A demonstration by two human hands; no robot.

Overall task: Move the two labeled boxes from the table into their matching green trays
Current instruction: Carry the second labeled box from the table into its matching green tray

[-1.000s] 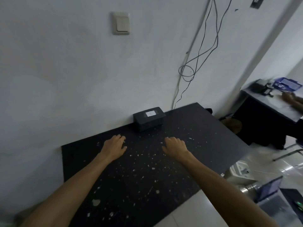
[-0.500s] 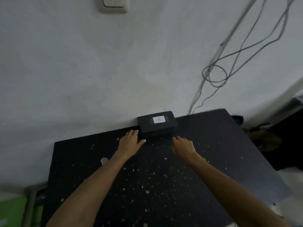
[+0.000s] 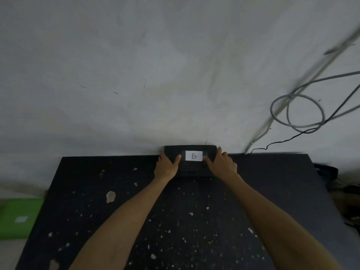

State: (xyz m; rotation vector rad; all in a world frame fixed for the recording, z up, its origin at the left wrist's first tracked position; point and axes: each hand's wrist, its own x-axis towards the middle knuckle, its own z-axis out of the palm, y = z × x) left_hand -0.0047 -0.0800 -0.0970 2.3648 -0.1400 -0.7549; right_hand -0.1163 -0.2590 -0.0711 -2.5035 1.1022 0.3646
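Note:
A black box (image 3: 191, 166) with a white label reading "B" sits at the far edge of the black table (image 3: 263, 191), against the wall. My left hand (image 3: 166, 166) clasps its left end, thumb on top. My right hand (image 3: 222, 165) clasps its right end, thumb near the label. A green tray (image 3: 18, 217) with a small pale label lies low to the left of the table. No second box is in sight.
The tabletop is speckled with pale chips and flakes. Grey and black cables (image 3: 298, 112) hang looped on the white wall at the right. Dark clutter (image 3: 331, 172) lies past the table's right edge.
Both hands reached forward from the tabletop and closed on the two ends of the box. The view swung left and nearer, bringing the green tray into sight.

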